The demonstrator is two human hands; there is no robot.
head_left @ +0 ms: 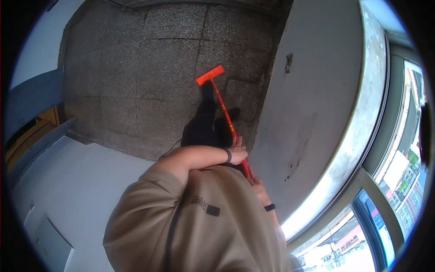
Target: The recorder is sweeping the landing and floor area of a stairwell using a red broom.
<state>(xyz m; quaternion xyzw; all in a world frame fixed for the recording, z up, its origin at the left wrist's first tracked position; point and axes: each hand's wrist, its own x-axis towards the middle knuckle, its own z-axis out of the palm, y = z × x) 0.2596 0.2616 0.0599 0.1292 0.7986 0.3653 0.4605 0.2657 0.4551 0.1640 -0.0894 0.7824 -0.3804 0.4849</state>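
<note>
Beige sleeve [149, 213], speckled stone floor [136, 77]

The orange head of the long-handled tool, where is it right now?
In the head view the orange head sits just above centre on the grey stone floor, at the far end of the red handle, left of the curved grey wall.

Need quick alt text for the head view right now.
Both hands, left hand above right hand, grip a red long-handled tool whose orange flat head rests on the grey stone floor, beside a curved grey wall.
</note>
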